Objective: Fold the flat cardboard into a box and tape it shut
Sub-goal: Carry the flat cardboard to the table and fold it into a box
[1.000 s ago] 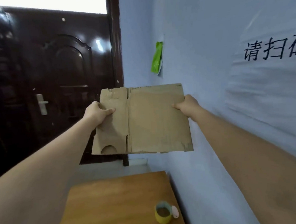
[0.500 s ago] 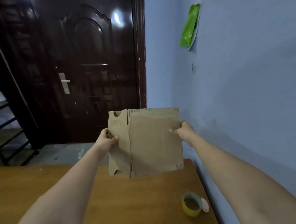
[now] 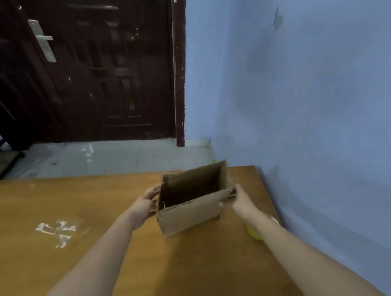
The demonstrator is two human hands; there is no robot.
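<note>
Just one head-worn wide-angle cam, looking forward and down over the brown wooden table (image 3: 86,257), close in, toward the dark panelled door (image 3: 98,69).

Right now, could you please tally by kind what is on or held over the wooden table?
Brown cardboard box, opened up: 1
Yellow tape roll, mostly hidden behind the right forearm: 1
Hands holding the box: 2, left hand and right hand
Total: 4
</note>
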